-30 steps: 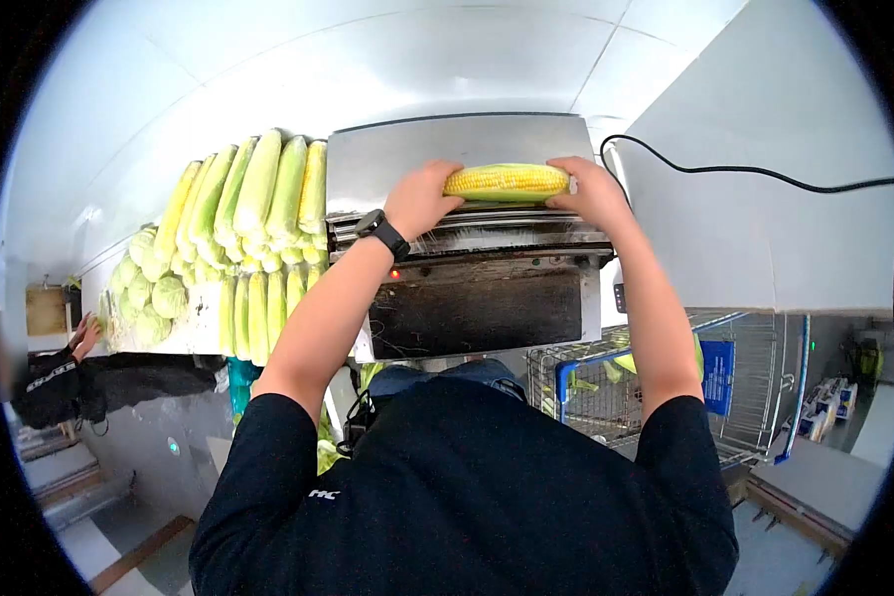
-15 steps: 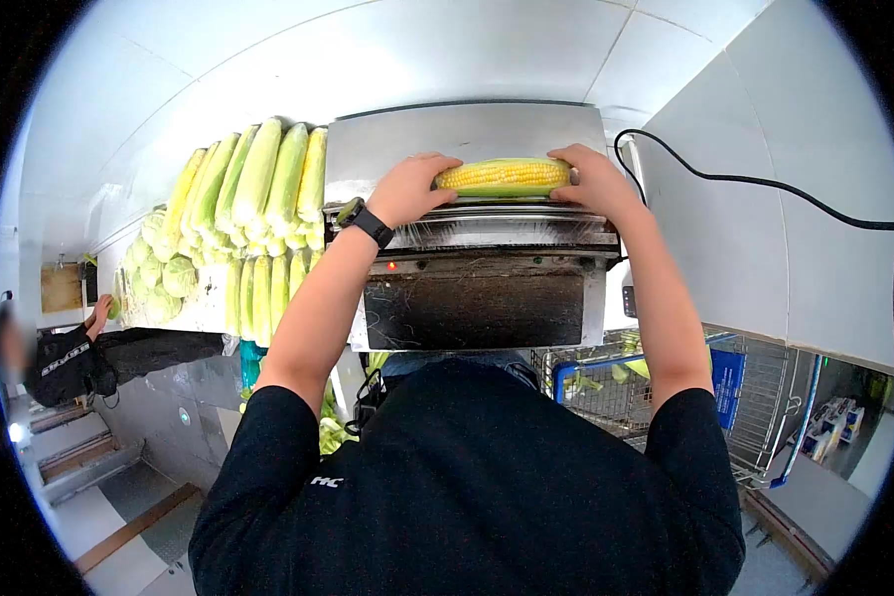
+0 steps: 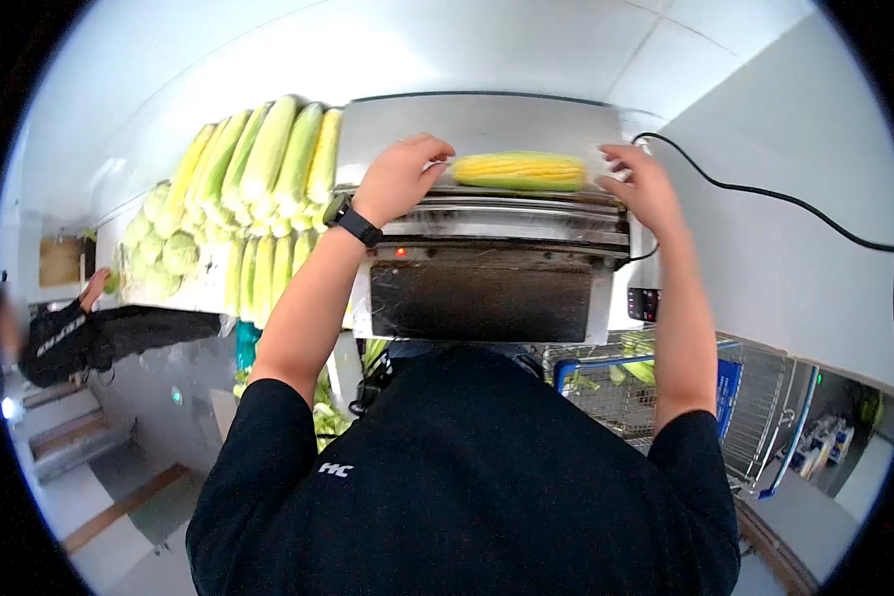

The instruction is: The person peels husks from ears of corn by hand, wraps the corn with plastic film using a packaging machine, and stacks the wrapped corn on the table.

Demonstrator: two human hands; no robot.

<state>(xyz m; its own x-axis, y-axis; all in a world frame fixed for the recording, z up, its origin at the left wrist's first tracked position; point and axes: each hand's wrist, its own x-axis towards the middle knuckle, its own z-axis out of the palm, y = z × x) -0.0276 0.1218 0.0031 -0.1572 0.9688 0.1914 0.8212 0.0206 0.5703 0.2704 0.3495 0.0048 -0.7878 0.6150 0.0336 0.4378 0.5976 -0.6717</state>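
An ear of corn (image 3: 519, 171), partly husked with yellow kernels showing, lies crosswise on the steel top of a film-wrapping machine (image 3: 497, 120). Beyond its left end is my left hand (image 3: 402, 179), wearing a black watch, with thumb and fingers curled around a faint clear wisp that looks like cling film (image 3: 443, 164). My right hand (image 3: 646, 184) stands off the other end, fingers bent toward the thumb, with a similar pale, blurred wisp at the tips. Neither hand touches the corn itself. Below it run the machine's metal rollers and a dark plate (image 3: 482, 301).
Stacked corn ears (image 3: 268, 154) and round green cabbages (image 3: 164, 238) sit to the left. A black cable (image 3: 775, 192) runs along the right wall. A wire shopping cart (image 3: 755, 437) stands at lower right. Another person (image 3: 60, 343) is at far left.
Both hands have let go of the corn's ends and drawn outward, my right hand farther to the right. The corn stays on the machine top. The view has shifted slightly.
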